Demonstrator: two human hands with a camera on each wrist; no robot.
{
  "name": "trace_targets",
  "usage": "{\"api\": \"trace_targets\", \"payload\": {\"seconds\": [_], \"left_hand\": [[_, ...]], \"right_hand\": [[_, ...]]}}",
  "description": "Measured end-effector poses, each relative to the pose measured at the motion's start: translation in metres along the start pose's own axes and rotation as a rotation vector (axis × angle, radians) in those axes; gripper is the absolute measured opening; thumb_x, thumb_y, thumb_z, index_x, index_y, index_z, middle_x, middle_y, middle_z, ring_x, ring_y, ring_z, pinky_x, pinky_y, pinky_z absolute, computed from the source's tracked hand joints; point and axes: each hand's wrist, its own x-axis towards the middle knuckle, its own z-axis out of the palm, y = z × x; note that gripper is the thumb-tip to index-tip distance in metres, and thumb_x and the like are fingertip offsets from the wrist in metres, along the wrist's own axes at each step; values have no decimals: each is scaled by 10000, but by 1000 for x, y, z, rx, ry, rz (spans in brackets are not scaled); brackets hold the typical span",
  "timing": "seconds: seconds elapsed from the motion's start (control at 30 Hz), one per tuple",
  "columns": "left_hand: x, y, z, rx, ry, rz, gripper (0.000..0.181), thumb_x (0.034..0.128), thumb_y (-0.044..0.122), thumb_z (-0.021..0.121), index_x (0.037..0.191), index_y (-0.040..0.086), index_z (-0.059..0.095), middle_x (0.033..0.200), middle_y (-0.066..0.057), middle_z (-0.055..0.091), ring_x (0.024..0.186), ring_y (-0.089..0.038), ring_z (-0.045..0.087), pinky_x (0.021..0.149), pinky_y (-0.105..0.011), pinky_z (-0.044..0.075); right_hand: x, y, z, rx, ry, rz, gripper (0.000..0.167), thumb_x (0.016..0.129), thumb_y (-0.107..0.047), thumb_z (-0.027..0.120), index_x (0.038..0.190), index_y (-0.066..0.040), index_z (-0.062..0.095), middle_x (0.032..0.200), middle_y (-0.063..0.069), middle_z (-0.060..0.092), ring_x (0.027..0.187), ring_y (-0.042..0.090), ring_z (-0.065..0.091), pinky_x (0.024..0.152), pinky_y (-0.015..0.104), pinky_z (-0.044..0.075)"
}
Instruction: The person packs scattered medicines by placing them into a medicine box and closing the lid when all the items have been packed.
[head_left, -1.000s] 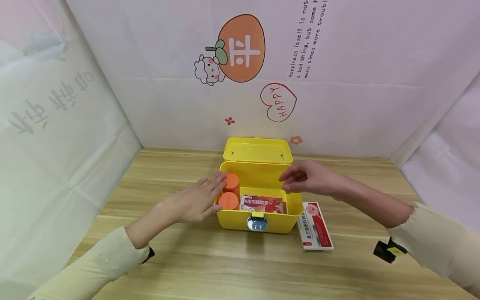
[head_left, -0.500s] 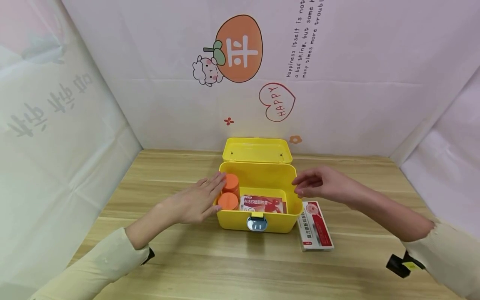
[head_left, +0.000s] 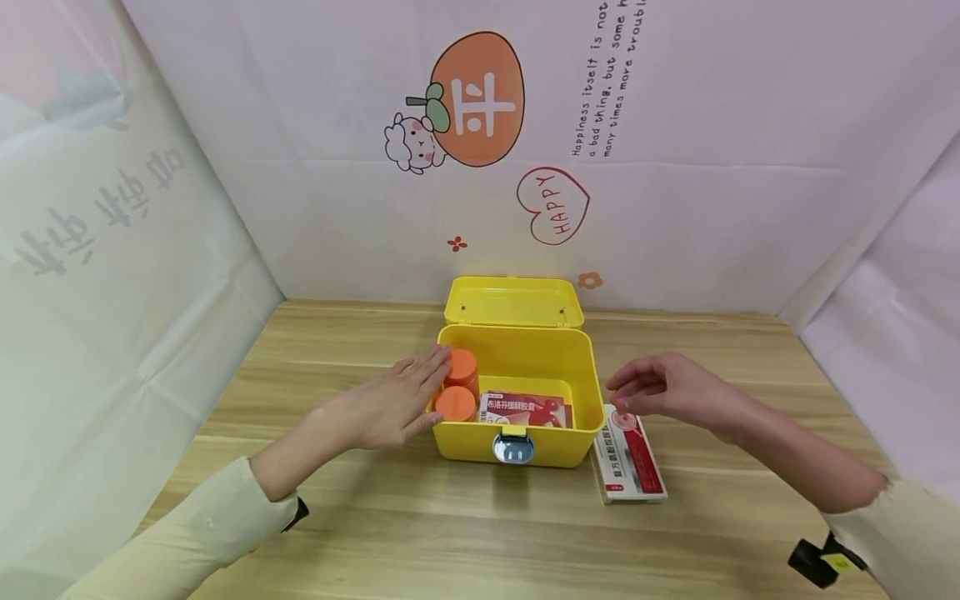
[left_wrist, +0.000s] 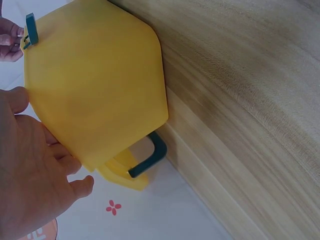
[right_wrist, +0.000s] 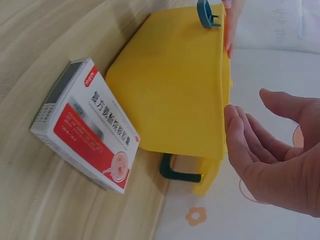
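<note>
A yellow lidded box (head_left: 465, 442) stands on the wooden table with its lid (head_left: 515, 302) folded back. Two orange-capped containers (head_left: 456, 403) sit inside at the left, beside red-and-white medicine boxes (head_left: 517, 408). My left hand (head_left: 386, 404), fingers extended, rests on the box's left rim. Just off the right rim, my right hand (head_left: 667, 387) hovers with loosely bent fingers and holds nothing. Below it a white-and-red medicine box (head_left: 633, 458) lies on the table against the yellow box's right side. In the right wrist view, the right hand's thumb and fingers (right_wrist: 245, 135) are apart.
A metal latch (head_left: 513, 448) is on the yellow box's front. Dark green handle pieces (right_wrist: 181, 175) stick out at its sides. A white printed cloth (head_left: 337, 225) hangs behind the table (head_left: 480, 533) and along both sides.
My right hand has moved rightward and slightly toward me, from over the yellow box's right part to beyond its right rim. The left hand stays in place.
</note>
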Motion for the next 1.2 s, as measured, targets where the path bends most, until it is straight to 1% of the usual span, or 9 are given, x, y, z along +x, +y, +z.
{"api": "trace_targets", "payload": {"seconds": [0.23, 0.37, 0.5, 0.63, 0.8, 0.9, 1.03, 1.2], "left_hand": [[0, -1, 1, 3, 4, 4, 738, 1061, 503, 310, 1592, 22, 132, 1688, -131, 37, 1570, -279, 52, 1254, -499, 193], [1, 0, 1, 4, 6, 2, 739, 1059, 504, 314, 1594, 28, 131, 1689, -127, 35, 1570, -276, 48, 1253, -499, 195], [0, 0, 1, -1, 5, 2, 739, 1059, 505, 316, 1594, 30, 129, 1688, -125, 34, 1571, -274, 46, 1253, -500, 195], [-1, 0, 1, -3, 5, 3, 738, 1060, 500, 317, 1593, 27, 129, 1688, -128, 35, 1570, -276, 49, 1253, -501, 195], [0, 0, 1, 11, 7, 8, 734, 1061, 495, 315, 1594, 27, 127, 1687, -131, 32, 1570, -279, 43, 1252, -501, 197], [1, 0, 1, 15, 8, 11, 734, 1061, 496, 313, 1594, 27, 126, 1687, -133, 34, 1570, -280, 40, 1252, -501, 198], [1, 0, 1, 12, 8, 9, 734, 1061, 495, 316, 1593, 26, 127, 1686, -132, 31, 1570, -280, 42, 1251, -504, 198], [0, 0, 1, -4, 6, 5, 737, 1060, 496, 322, 1593, 25, 130, 1687, -132, 32, 1570, -280, 46, 1252, -505, 194]], "right_hand": [[-3, 22, 4, 36, 7, 43, 403, 924, -148, 690, 1239, 87, 601, 1058, 106, 719, 967, 198, 676, 827, 254, 584], [-5, 35, 7, 43, 15, 66, 391, 927, -154, 691, 1233, 76, 610, 1061, 109, 718, 970, 216, 672, 816, 262, 580], [-5, 46, 10, 8, 38, 98, 400, 926, -205, 703, 1230, 45, 631, 1074, 112, 719, 967, 206, 659, 810, 274, 568], [-5, 57, 13, -22, 73, 129, 398, 916, -205, 713, 1221, 40, 640, 1061, 98, 717, 944, 180, 639, 779, 257, 554], [-3, 69, 16, -62, 102, 142, 366, 898, -175, 719, 1188, 41, 655, 991, 60, 707, 887, 177, 607, 737, 253, 534], [-2, 74, 18, -64, 106, 145, 335, 895, -143, 707, 1164, 51, 656, 960, 54, 702, 869, 169, 600, 721, 241, 526], [-1, 80, 19, -60, 115, 135, 315, 889, -110, 699, 1139, 76, 652, 951, 69, 707, 861, 164, 611, 707, 224, 531], [2, 88, 20, -117, 141, 146, 311, 880, -118, 714, 1118, 74, 657, 946, 71, 699, 849, 173, 594, 692, 240, 519]]}}
